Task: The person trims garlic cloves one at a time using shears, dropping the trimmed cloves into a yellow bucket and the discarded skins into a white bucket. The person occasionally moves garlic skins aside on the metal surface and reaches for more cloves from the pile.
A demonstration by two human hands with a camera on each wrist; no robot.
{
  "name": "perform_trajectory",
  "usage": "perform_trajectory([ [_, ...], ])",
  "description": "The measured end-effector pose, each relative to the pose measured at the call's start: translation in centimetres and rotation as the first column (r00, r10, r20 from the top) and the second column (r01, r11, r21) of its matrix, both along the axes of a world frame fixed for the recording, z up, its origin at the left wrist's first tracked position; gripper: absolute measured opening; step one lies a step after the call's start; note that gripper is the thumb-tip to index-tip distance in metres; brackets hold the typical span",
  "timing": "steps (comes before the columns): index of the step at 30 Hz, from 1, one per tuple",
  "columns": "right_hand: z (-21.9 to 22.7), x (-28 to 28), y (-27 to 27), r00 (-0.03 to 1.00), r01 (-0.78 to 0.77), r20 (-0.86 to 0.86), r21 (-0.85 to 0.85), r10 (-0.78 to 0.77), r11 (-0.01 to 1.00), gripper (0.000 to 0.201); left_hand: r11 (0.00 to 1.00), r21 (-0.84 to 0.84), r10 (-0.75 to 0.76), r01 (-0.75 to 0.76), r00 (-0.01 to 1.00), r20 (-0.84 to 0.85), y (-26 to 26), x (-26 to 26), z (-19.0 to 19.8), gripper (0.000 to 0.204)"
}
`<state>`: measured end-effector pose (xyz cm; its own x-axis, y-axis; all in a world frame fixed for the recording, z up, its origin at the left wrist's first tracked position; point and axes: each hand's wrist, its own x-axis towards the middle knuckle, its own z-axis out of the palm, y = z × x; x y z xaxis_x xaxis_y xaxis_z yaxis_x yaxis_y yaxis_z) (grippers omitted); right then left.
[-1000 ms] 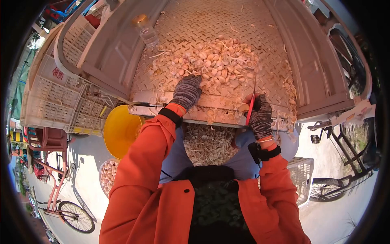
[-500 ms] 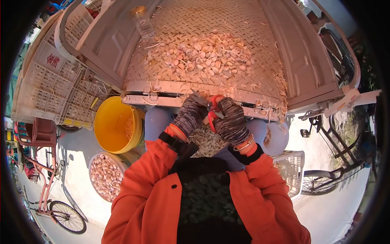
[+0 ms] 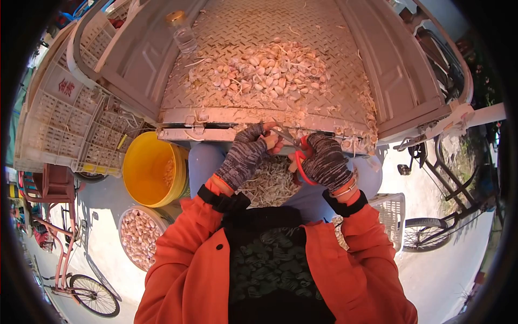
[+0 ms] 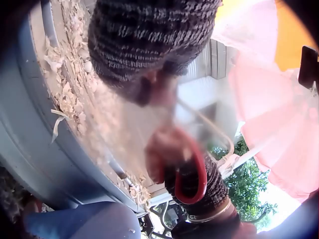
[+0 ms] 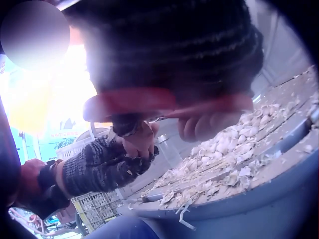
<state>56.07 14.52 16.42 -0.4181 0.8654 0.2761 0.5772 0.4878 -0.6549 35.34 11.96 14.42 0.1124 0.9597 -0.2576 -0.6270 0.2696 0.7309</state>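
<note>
- Left hand (image 3: 245,154), in a grey-and-black knit glove with bare fingertips, was at the near edge of the garlic in the first frame. Now it is drawn back over the lap, thumb and fingers closed on a small pale piece (image 3: 275,134), mostly hidden and too blurred to name.
- Right hand (image 3: 325,164), gloved to match, is clamped on red-handled metal scissors (image 3: 298,160), fingers curled through the loops. One second ago the scissors stood over the bed's edge, well apart from the other hand; now their blades slant towards the left fingertips.
- Half a second ago the two hands were closer together; a wider gap now separates them, bridged by the blades.
- Loose pinkish-white garlic cloves (image 3: 278,70) lie heaped on the diamond-patterned metal truck bed (image 3: 259,21), beyond both hands, with neither touching them now.
- Clear glass jar with a gold lid (image 3: 184,38) rests beside the heap, towards the left wall.
- Round tub full of cloves (image 3: 141,237), partly covered by the orange sleeve in the first frame, now shows more fully near the yellow plastic bucket (image 3: 151,167).
- Pale dry peelings and stalks (image 3: 270,181) lie between the knees, below the hands.
</note>
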Motion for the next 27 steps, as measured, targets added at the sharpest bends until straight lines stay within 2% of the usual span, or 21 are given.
perform_trajectory([
  [1, 0.2, 0.2, 0.0, 0.997, -0.018, 0.081, -0.004, 0.018, 1.0, 0.032, 1.0, -0.002, -0.002, 0.002, 1.0, -0.002, 0.0, -0.2, 0.1, 0.034],
  [3, 0.4, 0.6, 0.1, 0.997, -0.034, 0.068, 0.018, 0.032, 0.999, 0.029, 0.999, 0.035, -0.014, 0.025, 0.956, -0.292, 0.0, -0.6, 0.4, 0.034],
  [7, -0.6, 0.7, 0.3, 0.994, -0.041, 0.106, 0.056, 0.035, 0.998, 0.026, 0.998, 0.054, 0.024, -0.012, 0.972, -0.234, 0.5, -0.5, 1.6, 0.029],
  [8, -0.6, 0.6, 0.6, 0.985, -0.019, 0.168, -0.121, 0.039, 0.993, 0.027, 0.999, 0.045, -0.001, 0.012, 0.971, -0.237, 0.6, -0.7, 1.1, 0.03],
  [9, -1.3, 0.7, 0.7, 0.986, -0.032, 0.159, -0.123, 0.051, 0.992, 0.028, 0.998, 0.051, -0.031, 0.045, 0.97, -0.24, 1.2, -0.8, 0.7, 0.032],
  [10, -1.4, 0.7, 0.7, 0.999, -0.001, 0.038, -0.295, 0.012, 0.956, 0.03, 0.997, 0.032, -0.051, 0.063, 0.955, -0.293, 1.7, -0.9, 0.3, 0.031],
  [11, -2.2, 1.1, 0.8, 0.992, -0.115, 0.029, -0.204, 0.123, 0.972, 0.027, 0.997, 0.001, -0.072, 0.078, 0.928, -0.364, 2.2, -0.9, -0.4, 0.03],
  [12, -3.4, 1.4, 1.1, 0.951, -0.119, -0.282, -0.706, -0.123, 0.698, 0.023, 0.996, 0.003, -0.087, 0.094, 0.935, -0.344, 2.7, -0.9, -1.0, 0.03],
  [13, -3.4, 1.0, 1.6, 0.793, -0.318, -0.376, -0.926, -0.479, 0.202, 0.02, 0.995, -0.004, -0.099, 0.103, 0.94, -0.326, 3.2, -0.9, -1.1, 0.029],
  [14, -3.4, 0.7, 1.9, 0.795, -0.31, -0.371, -0.929, -0.48, 0.204, 0.02, 0.994, -0.002, -0.101, 0.106, 0.942, -0.319, 3.4, -0.8, -1.3, 0.029],
  [16, -2.1, 0.0, 2.2, 0.754, -0.484, -0.573, -0.815, -0.321, 0.318, 0.012, 0.985, 0.034, -0.156, 0.166, 0.968, -0.198, 4.0, -0.8, -1.3, 0.027],
  [17, 0.5, -0.2, 3.7, 0.806, -0.361, -0.533, -0.788, -0.259, 0.498, 0.013, 0.987, 0.035, -0.147, 0.156, 0.97, -0.193, 4.6, -1.4, -1.0, 0.027],
  [19, 1.0, 1.7, 9.3, 0.693, -0.328, -0.602, -0.754, -0.398, 0.569, 0.016, 0.995, -0.098, 0.003, -0.002, 1.0, 0.014, 5.6, -4.0, -0.6, 0.025],
  [20, -0.9, 2.8, 13.3, 0.884, -0.046, -0.41, -0.552, -0.223, 0.833, 0.014, 1.0, 0.009, 0.022, -0.022, 0.998, 0.055, 6.9, -5.9, -0.7, 0.025],
  [21, 1.4, 2.4, 16.0, 0.948, 0.146, -0.202, -0.405, -0.244, 0.903, 0.018, 0.997, 0.039, 0.067, -0.069, 0.996, 0.059, 8.3, -8.4, -0.7, 0.024],
  [22, -1.4, 4.9, 20.7, 0.946, 0.297, -0.026, -0.321, -0.322, 0.899, 0.023, 0.985, 0.067, 0.165, -0.162, 0.985, -0.042, 10.1, -11.0, -1.5, 0.021],
  [23, -3.1, 6.4, 24.7, 0.948, 0.3, 0.131, -0.069, -0.289, 0.951, 0.027, 0.973, 0.139, 0.211, -0.186, 0.958, -0.196, 12.1, -13.7, -2.1, 0.015],
  [24, -0.8, 4.8, 25.8, 0.914, 0.356, 0.195, 0.04, -0.357, 0.934, 0.028, 0.976, 0.109, 0.218, -0.189, 0.833, -0.508, 13.9, -15.8, -1.6, 0.013],
  [25, -3.5, 6.3, 30.4, 0.91, 0.347, 0.233, 0.025, -0.343, 0.937, 0.029, 0.947, 0.244, 0.317, -0.209, 0.493, -0.81, 15.6, -17.0, -1.9, 0.013],
  [26, -3.4, 5.4, 32.2, 0.932, 0.356, 0.113, -0.103, -0.344, 0.929, 0.03, 0.895, 0.414, 0.444, -0.164, 0.24, -0.863, 17.4, -17.8, -2.0, 0.02],
  [27, -2.5, 3.7, 33.7, 0.865, 0.488, 0.096, -0.389, -0.492, 0.781, 0.031, 0.879, 0.471, 0.472, -0.067, -0.001, -0.881, 19.6, -19.3, -3.8, 0.024],
])
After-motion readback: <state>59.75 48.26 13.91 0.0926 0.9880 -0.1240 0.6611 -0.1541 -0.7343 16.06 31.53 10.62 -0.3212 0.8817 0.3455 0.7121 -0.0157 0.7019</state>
